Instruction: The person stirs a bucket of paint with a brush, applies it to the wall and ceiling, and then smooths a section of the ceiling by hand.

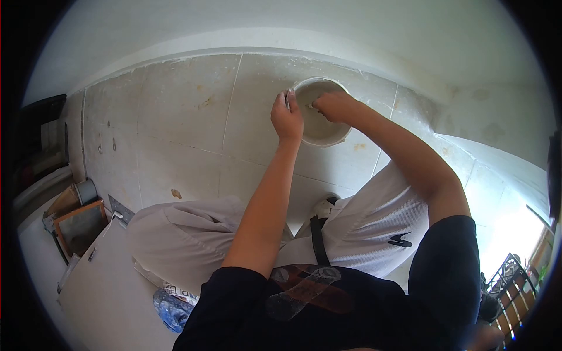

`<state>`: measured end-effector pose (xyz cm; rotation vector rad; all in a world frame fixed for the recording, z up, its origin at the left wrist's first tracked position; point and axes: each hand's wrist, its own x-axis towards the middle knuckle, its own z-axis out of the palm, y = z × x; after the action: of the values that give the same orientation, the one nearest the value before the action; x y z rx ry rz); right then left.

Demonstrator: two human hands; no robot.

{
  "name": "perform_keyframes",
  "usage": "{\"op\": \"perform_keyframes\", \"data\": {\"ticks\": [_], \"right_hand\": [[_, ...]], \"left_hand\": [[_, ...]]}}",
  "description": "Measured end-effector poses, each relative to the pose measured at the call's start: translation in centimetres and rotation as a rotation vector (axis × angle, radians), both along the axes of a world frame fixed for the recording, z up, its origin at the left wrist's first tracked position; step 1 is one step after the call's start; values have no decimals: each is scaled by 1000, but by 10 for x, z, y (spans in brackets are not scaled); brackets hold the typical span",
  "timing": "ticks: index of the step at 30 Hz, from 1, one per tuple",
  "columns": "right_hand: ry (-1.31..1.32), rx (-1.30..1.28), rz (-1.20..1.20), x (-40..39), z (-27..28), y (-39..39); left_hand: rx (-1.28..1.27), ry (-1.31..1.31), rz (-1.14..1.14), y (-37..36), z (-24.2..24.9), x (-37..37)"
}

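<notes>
- The bucket (301,130), round and pale, stands on the tiled floor (181,111) in front of the person; its open mouth faces up and shows a greyish inside.
- The left hand (287,120) is at the bucket's left rim, fingers bent and whitish at the tips; whether it clamps the rim or only rests there, I cannot tell.
- The right hand (335,107) is over the bucket's mouth, reaching in from the right, with fingers curled closed; a small pale bit shows by the fingertips, too hidden to name.
- Nearer the person than the bucket are the light trousers (374,225), knees spread, and a pale shoe (323,208) between them.
- Well left of the bucket is a wood-framed panel (82,228); nearer the person lies a blue patterned item (171,309).
- Far right of the bucket, toward the person, is a dark metal rack (510,281).
</notes>
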<state>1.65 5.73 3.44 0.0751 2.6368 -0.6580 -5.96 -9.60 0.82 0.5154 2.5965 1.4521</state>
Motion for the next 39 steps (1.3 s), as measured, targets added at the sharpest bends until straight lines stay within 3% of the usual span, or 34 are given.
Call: {"op": "perform_keyframes", "data": {"ticks": [15,18,21,24,27,30,39], "right_hand": [[66,90,137,-16,16,3],[67,46,59,-25,40,10],[-68,56,-1,-30,88,12],[-232,50,-62,-37,96,17],[-184,-3,-66,-45,99,29],[23,146,-58,-48,92,30],[-7,-33,-114,-18,85,38]], "left_hand": [[-38,-11,-3,-1,6,1],[-11,-36,14,0,6,0],[0,-53,4,-2,2,0],[-5,-68,23,0,0,-2],[-7,-81,23,-1,2,-1],[0,-81,6,0,1,-5],[-118,50,-117,-9,2,-4]]}}
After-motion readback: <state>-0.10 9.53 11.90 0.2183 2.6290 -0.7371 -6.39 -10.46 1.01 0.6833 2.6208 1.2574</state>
